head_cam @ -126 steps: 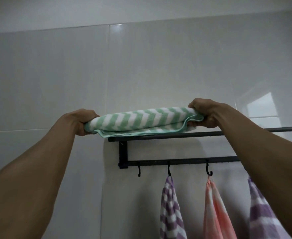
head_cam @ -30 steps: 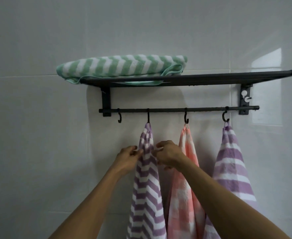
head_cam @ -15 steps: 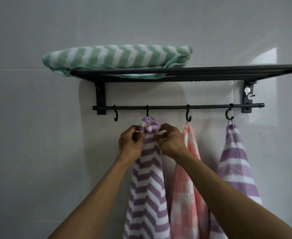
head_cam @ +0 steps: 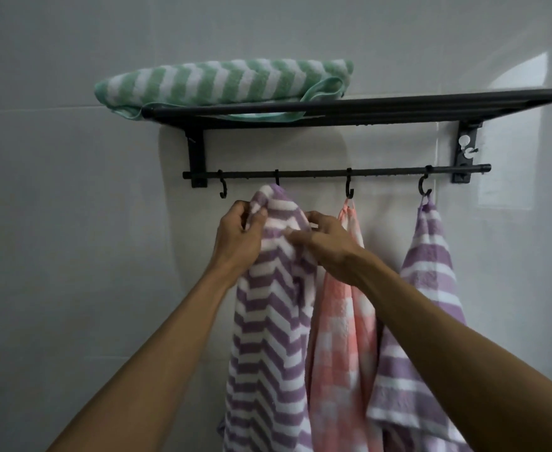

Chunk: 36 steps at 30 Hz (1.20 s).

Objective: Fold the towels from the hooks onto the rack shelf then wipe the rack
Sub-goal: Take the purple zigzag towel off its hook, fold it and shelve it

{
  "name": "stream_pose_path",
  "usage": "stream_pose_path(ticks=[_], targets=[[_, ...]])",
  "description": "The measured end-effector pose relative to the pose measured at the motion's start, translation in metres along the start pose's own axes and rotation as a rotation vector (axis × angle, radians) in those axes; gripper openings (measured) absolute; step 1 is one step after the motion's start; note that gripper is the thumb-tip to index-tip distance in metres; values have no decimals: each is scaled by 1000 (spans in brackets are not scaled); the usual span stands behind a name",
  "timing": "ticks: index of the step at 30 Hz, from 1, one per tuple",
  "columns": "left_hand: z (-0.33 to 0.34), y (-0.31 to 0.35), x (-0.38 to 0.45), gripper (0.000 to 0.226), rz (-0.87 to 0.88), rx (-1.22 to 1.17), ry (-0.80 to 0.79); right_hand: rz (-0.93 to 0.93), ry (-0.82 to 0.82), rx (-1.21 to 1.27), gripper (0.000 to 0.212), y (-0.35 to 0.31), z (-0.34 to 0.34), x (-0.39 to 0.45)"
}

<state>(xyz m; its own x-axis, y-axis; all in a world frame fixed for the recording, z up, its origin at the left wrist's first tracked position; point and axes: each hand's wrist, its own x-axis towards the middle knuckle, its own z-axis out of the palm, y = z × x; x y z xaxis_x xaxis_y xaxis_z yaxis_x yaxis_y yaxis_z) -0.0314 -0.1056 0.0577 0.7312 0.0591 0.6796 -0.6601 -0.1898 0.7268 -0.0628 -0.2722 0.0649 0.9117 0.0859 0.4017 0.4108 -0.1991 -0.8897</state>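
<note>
A black wall rack (head_cam: 398, 106) carries a folded green-and-white striped towel (head_cam: 222, 83) on the left end of its shelf. Below runs a rail with several hooks. A purple-and-white zigzag towel (head_cam: 268, 321) hangs just under the second hook (head_cam: 277, 181), its top bunched. My left hand (head_cam: 238, 233) pinches the towel's top left edge. My right hand (head_cam: 323, 246) grips the cloth just right of it. A pink checked towel (head_cam: 343, 337) hangs from the third hook, and a purple striped towel (head_cam: 427, 272) from the fourth.
The leftmost hook (head_cam: 223, 189) is bare. The right half of the shelf holds nothing. Pale grey wall tiles lie behind everything, with a bright window reflection (head_cam: 522, 76) at the upper right. A small white fitting (head_cam: 467, 146) sits on the right bracket.
Both hands have shifted on the top of the purple zigzag towel, spreading the bunched cloth wider under the second hook. The view has tilted slightly; the green towel stays on the shelf.
</note>
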Motion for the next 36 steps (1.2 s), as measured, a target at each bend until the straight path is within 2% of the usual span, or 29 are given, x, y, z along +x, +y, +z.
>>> stream_pose_path(ticks=[3,6,9,11,15,17,19,21,24,26,28,30,31,34,35,36], targets=[[-14,12,-22,27,-82,-23,-72,-21,9,84,18,-2,-1,-19],[-27,20,-59,40,-219,-63,-218,-100,130,159,11,-2,0,-39],[-41,19,-104,37,-357,89,-398,-95,228,179,9,4,-1,-65],[-49,13,-134,35,-433,98,-448,-90,265,176,9,9,-4,-82],[-60,9,-182,35,-545,68,-396,-62,314,66,10,22,-6,-120],[-61,14,-197,34,-565,57,-322,-5,379,-30,25,30,-4,-135],[-58,23,-208,31,-577,-37,-230,37,401,-153,26,33,-7,-149],[-51,35,-212,32,-629,-119,-135,65,373,-299,14,33,-9,-163],[-41,50,-206,40,-731,-215,-32,47,343,-488,24,25,0,-184],[-36,60,-198,42,-764,-275,5,9,313,-538,19,16,12,-198],[-33,68,-189,33,-785,-359,30,54,99,-412,15,2,23,-220],[-31,74,-183,27,-774,-435,55,138,-146,-316,32,-9,35,-244],[-33,79,-179,25,-762,-459,72,163,-195,-338,43,-10,40,-253],[-36,87,-172,21,-728,-556,142,172,-225,-467,68,0,61,-271],[-38,93,-172,15,-718,-601,149,196,-219,-485,71,6,67,-274],[-41,98,-171,9,-700,-647,151,225,-218,-489,65,11,74,-278]])
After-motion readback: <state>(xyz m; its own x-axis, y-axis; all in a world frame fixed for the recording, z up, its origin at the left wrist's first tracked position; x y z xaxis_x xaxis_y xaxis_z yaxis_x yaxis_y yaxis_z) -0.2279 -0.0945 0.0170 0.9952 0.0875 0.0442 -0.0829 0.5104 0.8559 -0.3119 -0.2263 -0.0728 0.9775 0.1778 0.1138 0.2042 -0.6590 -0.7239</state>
